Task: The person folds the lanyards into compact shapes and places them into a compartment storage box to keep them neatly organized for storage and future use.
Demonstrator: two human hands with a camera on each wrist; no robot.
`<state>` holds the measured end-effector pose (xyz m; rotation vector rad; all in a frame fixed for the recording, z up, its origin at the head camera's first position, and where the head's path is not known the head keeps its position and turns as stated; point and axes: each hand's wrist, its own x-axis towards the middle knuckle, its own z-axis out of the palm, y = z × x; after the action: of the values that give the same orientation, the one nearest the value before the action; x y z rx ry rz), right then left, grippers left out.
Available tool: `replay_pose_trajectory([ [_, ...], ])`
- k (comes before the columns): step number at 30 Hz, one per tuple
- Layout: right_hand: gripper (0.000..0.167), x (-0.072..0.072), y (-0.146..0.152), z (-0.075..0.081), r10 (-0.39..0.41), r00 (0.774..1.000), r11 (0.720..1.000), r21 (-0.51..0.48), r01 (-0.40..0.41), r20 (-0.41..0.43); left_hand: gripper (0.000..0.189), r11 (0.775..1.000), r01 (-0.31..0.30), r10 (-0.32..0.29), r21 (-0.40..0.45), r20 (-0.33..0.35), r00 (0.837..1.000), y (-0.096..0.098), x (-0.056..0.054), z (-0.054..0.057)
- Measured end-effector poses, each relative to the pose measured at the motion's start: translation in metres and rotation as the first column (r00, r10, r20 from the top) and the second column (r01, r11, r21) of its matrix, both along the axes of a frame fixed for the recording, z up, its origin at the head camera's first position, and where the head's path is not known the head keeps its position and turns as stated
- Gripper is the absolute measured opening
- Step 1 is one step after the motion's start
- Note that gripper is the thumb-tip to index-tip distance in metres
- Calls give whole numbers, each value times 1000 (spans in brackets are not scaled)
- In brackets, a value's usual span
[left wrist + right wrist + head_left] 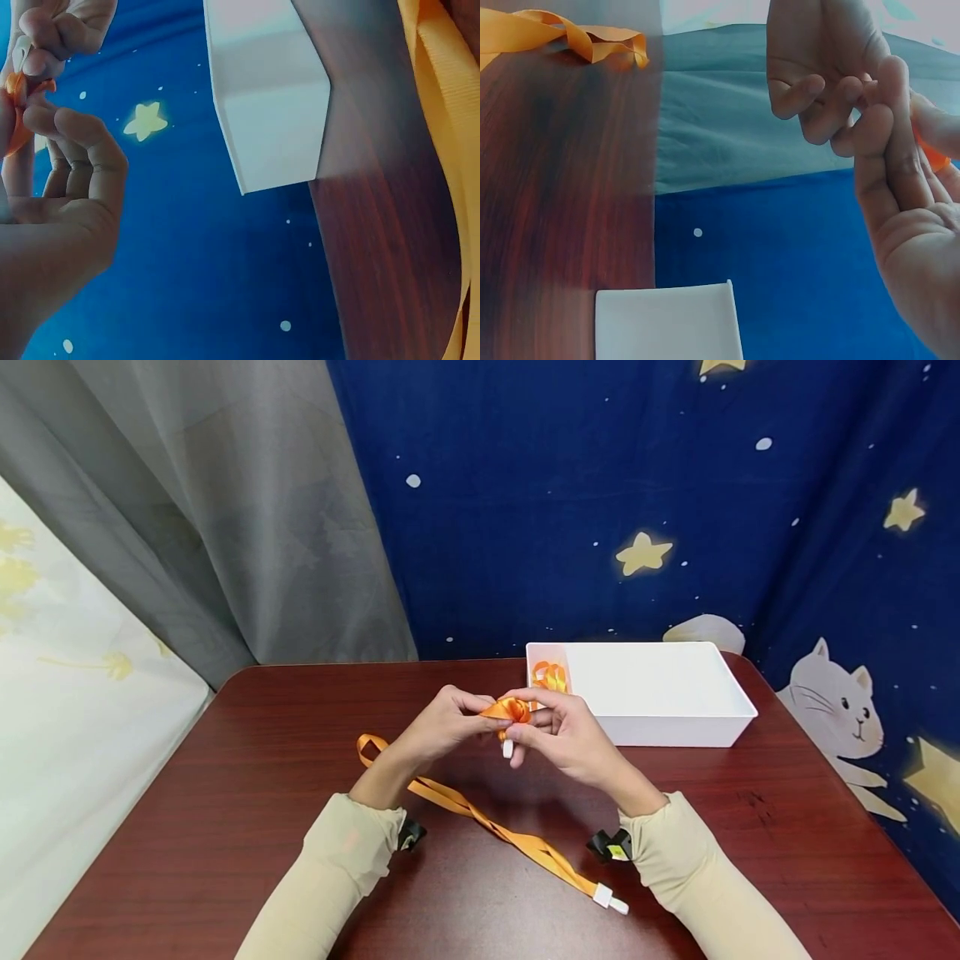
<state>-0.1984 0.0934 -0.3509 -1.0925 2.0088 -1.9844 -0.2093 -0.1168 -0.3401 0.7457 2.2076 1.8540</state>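
Evidently the step in hand is gathering an orange strap into a compact bundle (512,709), so even, gentle tension matters most. Both hands grip it: the left hand (444,727) pinches its left side between thumb and finger, and the right hand (568,735) pinches the other side. The bundle sits between them, raised above the table (225,827), just in front of the white box (675,732). Good practice would be to let one hand anchor the folds while the other feeds the strap round, keeping it flat and the layers snug; if both pinches loosen together, the coil could spring apart.

As for direction, the bundle is roughly round, with no clear long axis; a folded part tapers towards the left hand, while its white end piece (507,748) points down towards the person. A second orange strap (517,837) lies on the table, its long axis slanting from a loop at far left to a white clip (611,898) at near right.
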Motion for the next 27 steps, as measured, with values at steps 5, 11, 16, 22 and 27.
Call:
replay_pose_trajectory([
  [5, 29, -1, -1, 0, -81, 996, 997, -5, 82, 33, 15, 1000, 7, -7, -1, -10, 1000, 2, -1, -3],
  [11, 24, -2, 0, -1, -140, 988, 989, -47, 143, 64, 22, 995, 95, -97, -29, -53, 994, 1, 0, -5],
  [16, 26, -3, 1, -2, -151, 983, 984, -82, 159, 100, 37, 988, 149, -150, -41, -31, 988, -1, 2, -3],
  [22, 27, -2, 2, -1, -105, 991, 988, -105, 113, 83, 39, 990, 137, -138, 5, 13, 990, 0, 4, -1],
  [27, 33, 0, 1, -2, -22, 996, 991, -127, 32, 83, 31, 995, 88, -89, 39, 23, 996, 1, 4, -2],
])
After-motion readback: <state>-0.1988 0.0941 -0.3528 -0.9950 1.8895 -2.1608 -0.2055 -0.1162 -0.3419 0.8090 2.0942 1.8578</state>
